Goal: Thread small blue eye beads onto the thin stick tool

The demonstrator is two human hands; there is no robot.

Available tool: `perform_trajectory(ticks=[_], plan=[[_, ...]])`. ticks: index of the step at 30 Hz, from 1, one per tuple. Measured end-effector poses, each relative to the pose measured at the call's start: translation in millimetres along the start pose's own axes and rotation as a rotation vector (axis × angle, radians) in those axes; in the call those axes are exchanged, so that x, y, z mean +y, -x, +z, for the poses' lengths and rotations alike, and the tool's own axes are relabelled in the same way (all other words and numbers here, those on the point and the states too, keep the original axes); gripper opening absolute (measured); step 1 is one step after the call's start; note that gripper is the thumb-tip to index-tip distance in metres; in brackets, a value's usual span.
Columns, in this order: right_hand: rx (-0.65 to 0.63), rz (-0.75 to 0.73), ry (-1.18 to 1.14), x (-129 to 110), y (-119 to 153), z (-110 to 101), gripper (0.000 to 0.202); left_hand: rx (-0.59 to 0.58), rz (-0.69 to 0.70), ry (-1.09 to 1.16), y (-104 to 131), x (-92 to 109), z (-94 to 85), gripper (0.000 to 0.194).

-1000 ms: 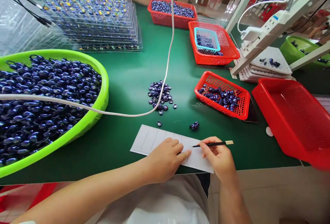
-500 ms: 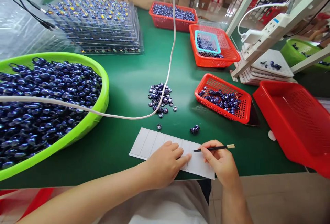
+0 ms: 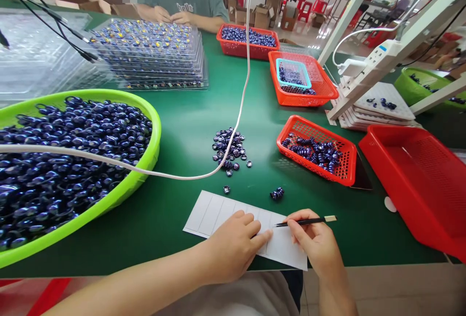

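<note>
A white sheet (image 3: 209, 209) ruled with lines into columns lies at the table's near edge. My left hand (image 3: 233, 241) rests on its middle, index finger stretched along the paper and the other fingers loosely bent. In my right hand (image 3: 313, 238), pinched between thumb and fingers, is a pair of slim black tweezers (image 3: 313, 220) with a pale gold end. The tweezers' tips point left, over the sheet, close to my left index fingertip. Beyond the sheet sit a small cluster of dark blue shiny beads (image 3: 277, 193), a single bead (image 3: 226, 189) and a loose pile of beads (image 3: 228, 147).
A large green basket (image 3: 155, 136) full of dark blue looped pieces stands left. A red basket (image 3: 316, 173) of beads and a red bin (image 3: 411, 185) are right. A white cable (image 3: 182, 177) crosses the middle. Behind stand stacked clear trays (image 3: 160, 71); a co-worker's hands (image 3: 171, 16) are beyond.
The camera view has tilted up a little, so everything sits lower in the picture. Both hands, the tweezers and the sheet keep nearly the same places relative to each other.
</note>
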State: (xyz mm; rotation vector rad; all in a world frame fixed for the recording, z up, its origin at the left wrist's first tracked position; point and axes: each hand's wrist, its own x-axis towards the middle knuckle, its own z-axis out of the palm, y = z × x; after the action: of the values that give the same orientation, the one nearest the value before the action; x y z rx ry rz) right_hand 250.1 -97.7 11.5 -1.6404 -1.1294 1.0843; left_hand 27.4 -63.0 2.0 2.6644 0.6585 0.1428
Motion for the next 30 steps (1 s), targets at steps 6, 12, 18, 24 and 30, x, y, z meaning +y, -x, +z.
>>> perform_trajectory(ticks=[6, 12, 18, 24, 30], plan=[[-0.016, -0.002, 0.013, -1, 0, 2, 0.042, -0.014, 0.0, -0.012, 0, 0, -1.5, 0.043], [-0.008, 0.004, 0.013, -2, 0, 1, 0.044, 0.002, 0.011, 0.001, -1, 0, -2.8, 0.042], [-0.027, 0.026, -0.02, 1, 1, 0, 0.04, -0.011, 0.002, 0.006, 0, 0, -1.3, 0.043], [-0.009, -0.008, -0.036, 8, 3, -3, 0.035, -0.005, 0.004, -0.013, -1, 0, -3.1, 0.044], [0.113, -0.002, -0.193, 18, 0, -6, 0.034, 0.056, -0.012, 0.017, 1, 0, 2.0, 0.042]])
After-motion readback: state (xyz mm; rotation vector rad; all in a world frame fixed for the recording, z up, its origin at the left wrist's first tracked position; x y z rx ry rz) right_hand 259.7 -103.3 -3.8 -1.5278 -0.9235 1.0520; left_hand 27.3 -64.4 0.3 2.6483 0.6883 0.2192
